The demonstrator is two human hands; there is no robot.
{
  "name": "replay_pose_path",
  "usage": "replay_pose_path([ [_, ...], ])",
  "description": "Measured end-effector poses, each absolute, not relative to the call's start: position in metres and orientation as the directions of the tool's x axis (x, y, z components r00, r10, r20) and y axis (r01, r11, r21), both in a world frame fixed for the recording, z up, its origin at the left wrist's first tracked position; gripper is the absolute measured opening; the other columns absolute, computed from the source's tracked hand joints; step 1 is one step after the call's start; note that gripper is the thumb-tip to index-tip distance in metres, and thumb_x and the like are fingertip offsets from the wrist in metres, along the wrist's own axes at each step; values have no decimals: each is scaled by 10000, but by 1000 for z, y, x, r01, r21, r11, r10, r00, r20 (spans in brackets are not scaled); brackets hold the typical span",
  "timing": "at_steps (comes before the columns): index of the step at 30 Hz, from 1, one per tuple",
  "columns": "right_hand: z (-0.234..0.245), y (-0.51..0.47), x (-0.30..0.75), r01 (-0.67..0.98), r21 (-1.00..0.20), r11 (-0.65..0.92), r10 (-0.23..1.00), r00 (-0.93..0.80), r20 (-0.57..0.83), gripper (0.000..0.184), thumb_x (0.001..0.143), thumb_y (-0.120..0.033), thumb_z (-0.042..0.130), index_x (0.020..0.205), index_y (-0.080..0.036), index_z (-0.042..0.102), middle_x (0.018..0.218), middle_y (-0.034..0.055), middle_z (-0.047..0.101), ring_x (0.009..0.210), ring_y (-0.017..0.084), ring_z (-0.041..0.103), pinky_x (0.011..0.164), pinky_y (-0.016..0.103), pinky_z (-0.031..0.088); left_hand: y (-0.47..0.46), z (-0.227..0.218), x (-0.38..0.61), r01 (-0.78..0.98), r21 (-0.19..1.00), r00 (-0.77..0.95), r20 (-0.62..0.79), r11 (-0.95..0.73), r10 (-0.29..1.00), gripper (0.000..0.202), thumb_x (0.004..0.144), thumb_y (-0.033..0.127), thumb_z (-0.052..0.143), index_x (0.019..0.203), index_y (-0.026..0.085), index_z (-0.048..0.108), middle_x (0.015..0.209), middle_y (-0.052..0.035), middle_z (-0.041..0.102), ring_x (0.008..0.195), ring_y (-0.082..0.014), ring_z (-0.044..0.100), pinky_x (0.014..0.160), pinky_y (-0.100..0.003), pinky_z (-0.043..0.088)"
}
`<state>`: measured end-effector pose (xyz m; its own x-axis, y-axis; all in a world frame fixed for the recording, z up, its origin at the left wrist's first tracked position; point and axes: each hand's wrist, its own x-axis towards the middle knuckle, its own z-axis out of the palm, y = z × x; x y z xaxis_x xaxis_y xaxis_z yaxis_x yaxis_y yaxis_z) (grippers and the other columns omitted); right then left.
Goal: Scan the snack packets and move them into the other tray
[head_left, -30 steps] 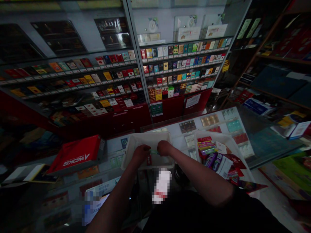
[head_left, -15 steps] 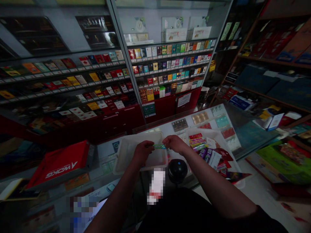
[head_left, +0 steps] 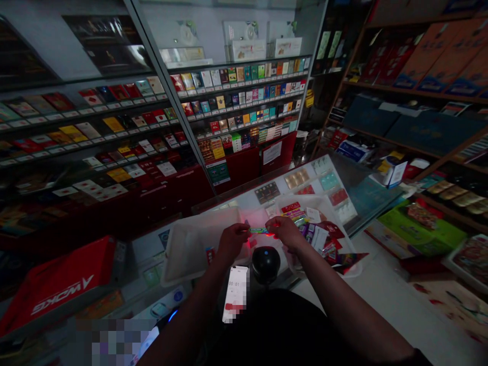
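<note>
My left hand (head_left: 233,242) and my right hand (head_left: 285,233) pinch opposite ends of a slim green pack of gum (head_left: 258,230), stretched level between them. Just below the pack stands a round black scanner (head_left: 266,267), and red light glows on my fingers and the pack. Left of my hands is a white plastic bin (head_left: 173,254) with a small red-and-blue packet (head_left: 210,255) inside. On the right, a second white bin (head_left: 356,270) holds several colourful candy packets (head_left: 318,236). A phone (head_left: 235,292) with a timer on its screen lies in front of me.
Under my hands runs a glass counter (head_left: 263,206) with packs displayed inside. A red box (head_left: 64,284) sits at the left. Behind the counter rise shelves of cigarette packs (head_left: 244,76). Green boxes (head_left: 415,229) and stocked shelves (head_left: 423,117) stand to the right.
My view has swung to the right. Both hands have carried the gum pack from over the left bin to beside the scanner, and red light now falls on it.
</note>
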<state>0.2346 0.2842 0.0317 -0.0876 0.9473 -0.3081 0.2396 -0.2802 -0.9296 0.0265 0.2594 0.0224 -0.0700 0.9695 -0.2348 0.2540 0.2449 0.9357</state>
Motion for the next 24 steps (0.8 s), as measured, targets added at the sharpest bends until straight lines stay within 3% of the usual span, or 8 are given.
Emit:
replay_pose_path([
  [7, 24, 273, 255, 157, -942, -296, 945, -97, -313, 182, 718, -239, 658, 865, -138, 695, 765, 33, 710, 654, 125, 627, 609, 224, 487, 258, 22, 44, 75, 943, -2, -324, 323, 946, 160, 746, 220, 692, 880, 134, 712, 824, -65, 754, 750, -170, 711, 708, -282, 573],
  [11, 16, 271, 263, 219, -924, -312, 945, -29, -326, 168, 715, -199, 631, 857, -141, 697, 721, 16, 696, 581, 112, 585, 578, 224, 468, 259, 25, 49, 149, 924, 26, -361, 354, 932, 182, 755, 206, 671, 900, 120, 740, 848, -83, 768, 788, -194, 725, 740, -304, 580],
  [15, 9, 270, 267, 373, -892, -257, 963, 17, -270, 156, 708, -173, 614, 829, -152, 711, 702, 16, 697, 589, 127, 589, 585, 234, 449, 260, 23, 52, 280, 919, 75, -309, 277, 948, 197, 780, 256, 660, 853, 110, 769, 840, -92, 770, 853, -221, 719, 760, -308, 570],
  [21, 6, 270, 268, 417, -872, -255, 962, 16, -273, 184, 724, -194, 627, 882, -147, 708, 737, 14, 693, 606, 126, 593, 600, 237, 435, 261, 11, 57, 42, 903, 81, -429, 427, 900, 215, 801, 268, 664, 906, 95, 739, 875, -94, 756, 756, -170, 716, 794, -321, 586],
  [24, 4, 271, 269, 407, -878, -251, 964, 20, -266, 182, 726, -213, 626, 878, -151, 703, 733, 13, 690, 616, 132, 593, 603, 241, 436, 262, 14, 56, 98, 907, 96, -419, 411, 903, 230, 833, 279, 638, 936, 100, 740, 891, -91, 757, 790, -172, 719, 803, -316, 585],
])
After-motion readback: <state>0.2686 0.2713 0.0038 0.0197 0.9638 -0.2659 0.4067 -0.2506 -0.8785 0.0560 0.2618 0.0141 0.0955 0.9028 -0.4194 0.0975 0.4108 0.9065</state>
